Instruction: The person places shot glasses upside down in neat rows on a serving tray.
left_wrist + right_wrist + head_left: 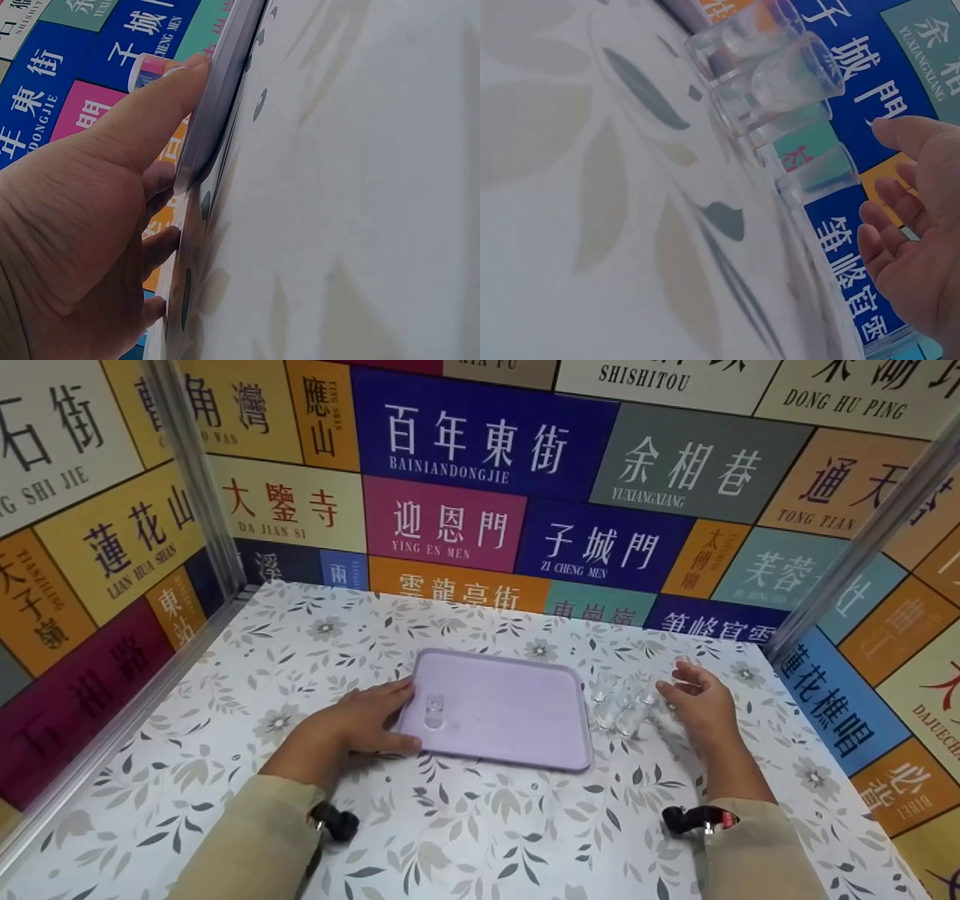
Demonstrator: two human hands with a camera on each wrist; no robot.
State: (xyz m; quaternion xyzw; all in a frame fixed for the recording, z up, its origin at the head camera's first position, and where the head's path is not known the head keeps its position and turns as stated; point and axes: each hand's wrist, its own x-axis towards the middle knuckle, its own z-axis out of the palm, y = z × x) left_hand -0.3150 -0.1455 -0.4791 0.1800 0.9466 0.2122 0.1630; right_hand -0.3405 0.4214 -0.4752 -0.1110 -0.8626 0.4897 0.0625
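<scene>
Lilac plastic tray (pixel 499 709) lies flat on the leaf-print tablecloth (pixel 480 825), between the two hands. One small clear glass (pixel 434 711) stands on the tray, just inside the edge nearest the left hand (pixel 367 724).

Left hand grasps that tray edge: thumb along the near corner, fingers along the side. Left wrist view adds detail the head view lacks: thumb (pixel 161 105) lies on top of the rim (pixel 217 97), fingers curl beneath it.

Cluster of small clear glasses (pixel 619 705) stands on the cloth, off the tray, just beside the right hand (pixel 694 701). Head view blurs them into one patch. Right wrist view resolves at least three separate glasses (pixel 780 82), upright, and shows the right hand (pixel 911 240) released, fingers loosely bent, near the glasses but apart from them.

Street-name panels (pixel 480 442) wall the space beyond both hands.
</scene>
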